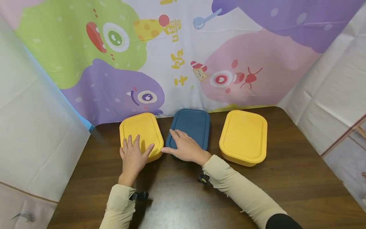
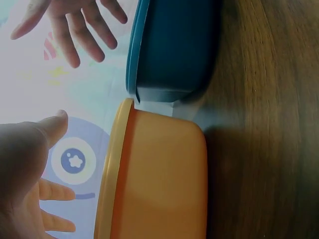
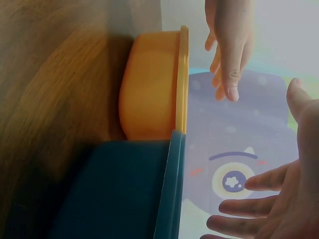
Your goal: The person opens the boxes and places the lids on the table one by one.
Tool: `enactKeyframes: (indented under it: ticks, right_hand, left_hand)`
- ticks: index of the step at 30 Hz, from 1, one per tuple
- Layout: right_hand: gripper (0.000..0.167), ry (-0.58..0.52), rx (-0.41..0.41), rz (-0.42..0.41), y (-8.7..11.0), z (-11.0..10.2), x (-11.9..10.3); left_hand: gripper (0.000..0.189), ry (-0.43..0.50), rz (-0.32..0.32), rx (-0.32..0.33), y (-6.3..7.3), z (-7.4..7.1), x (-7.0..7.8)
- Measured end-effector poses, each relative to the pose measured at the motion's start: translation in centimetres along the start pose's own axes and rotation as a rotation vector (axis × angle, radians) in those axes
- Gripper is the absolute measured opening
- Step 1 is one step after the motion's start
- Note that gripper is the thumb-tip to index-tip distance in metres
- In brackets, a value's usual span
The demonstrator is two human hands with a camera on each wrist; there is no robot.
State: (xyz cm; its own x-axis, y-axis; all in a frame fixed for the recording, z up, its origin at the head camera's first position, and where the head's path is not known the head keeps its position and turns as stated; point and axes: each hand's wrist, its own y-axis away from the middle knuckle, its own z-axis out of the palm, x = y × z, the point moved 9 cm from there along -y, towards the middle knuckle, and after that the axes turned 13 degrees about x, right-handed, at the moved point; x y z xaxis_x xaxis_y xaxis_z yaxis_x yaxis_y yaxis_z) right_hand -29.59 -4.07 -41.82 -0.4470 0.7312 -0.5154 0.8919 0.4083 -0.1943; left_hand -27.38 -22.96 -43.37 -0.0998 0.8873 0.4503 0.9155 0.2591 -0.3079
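Note:
Three lidded boxes stand in a row at the back of the table. My left hand (image 1: 133, 159), fingers spread, hovers over the left yellow box (image 1: 143, 122); in the left wrist view a gap shows between those fingers and the yellow box (image 2: 164, 174). My right hand (image 1: 186, 147) stretches over the dark blue box (image 1: 191, 122) in the middle, its thumb pointing at the left yellow box. In the right wrist view its fingers stand off from the lid of the blue box (image 3: 119, 194). Neither hand holds anything.
To the right stands another yellow box (image 1: 244, 136), apart from the blue one. A cartoon-printed cloth (image 1: 183, 95) hangs right behind the boxes. Pale cloth walls (image 1: 323, 73) flank the dark wooden table (image 1: 177, 197).

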Motion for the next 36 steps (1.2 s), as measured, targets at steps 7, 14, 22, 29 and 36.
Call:
enactKeyframes:
  ticks: [7, 14, 22, 29, 36]
  right_hand:
    - [0.09, -0.029, -0.013, -0.009, -0.4, 0.4, -0.5]
    - [0.089, -0.056, -0.017, -0.014, -0.8, 0.9, -1.0]
    - [0.09, -0.064, -0.003, -0.033, -1.4, 1.3, -1.8]
    - [0.088, -0.076, 0.004, -0.052, -1.7, 1.6, -2.4]
    - [0.088, -0.071, 0.004, -0.066, -2.2, 2.1, -3.2]
  left_hand:
    - [0.081, 0.007, -0.025, -0.006, -0.1, -0.3, -0.8]
    - [0.081, -0.001, -0.053, -0.005, -0.2, -0.6, -1.7]
    - [0.08, 0.001, -0.074, 0.001, -0.2, -0.8, -2.5]
    - [0.08, 0.004, -0.088, 0.0, -0.4, -0.7, -3.2]
    - [0.081, 0.01, -0.119, -0.018, -0.4, -0.6, -3.9]
